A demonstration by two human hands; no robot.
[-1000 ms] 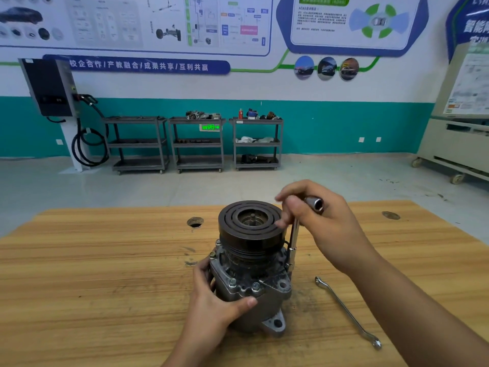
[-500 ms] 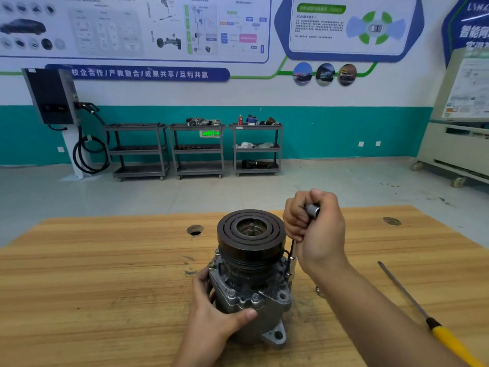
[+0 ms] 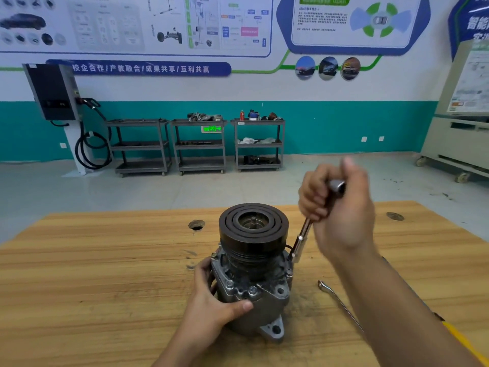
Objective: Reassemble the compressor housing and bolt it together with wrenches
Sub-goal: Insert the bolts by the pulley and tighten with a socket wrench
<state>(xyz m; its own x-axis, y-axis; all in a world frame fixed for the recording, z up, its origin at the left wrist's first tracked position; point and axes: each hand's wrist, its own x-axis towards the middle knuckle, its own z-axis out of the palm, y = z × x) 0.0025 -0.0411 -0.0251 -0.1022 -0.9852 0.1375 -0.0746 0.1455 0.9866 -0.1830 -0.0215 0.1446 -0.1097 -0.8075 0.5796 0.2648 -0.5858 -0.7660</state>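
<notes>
**Left hand bracing the compressor, right hand holding a socket wrench at its flange**

The grey cast-metal compressor housing is standing upright on the light wooden plank table, near the middle and toward the near edge. The black grooved round pulley is facing up on top of it.

The left hand is gripping the housing from its left side. Its thumb is lying across the front face just below two silver hex bolts on the flange, and its fingers are curling round behind the left edge.

The right hand, somewhat blurred, is closing in a fist round the upper end of a long chrome socket wrench, whose shiny tip is poking out above the fingers. The wrench shaft is slanting down and to the left. Its lower end is meeting the rear right corner of the flange, just beside the pulley. Whether it is seated on a bolt head cannot be told.

A slim silver combination wrench is lying flat on the table to the right of the housing, apart from it and passing under the right forearm. A round hole is showing in the tabletop behind and left of the pulley. Three grey metal shelf carts are standing against the teal-banded far wall.
</notes>
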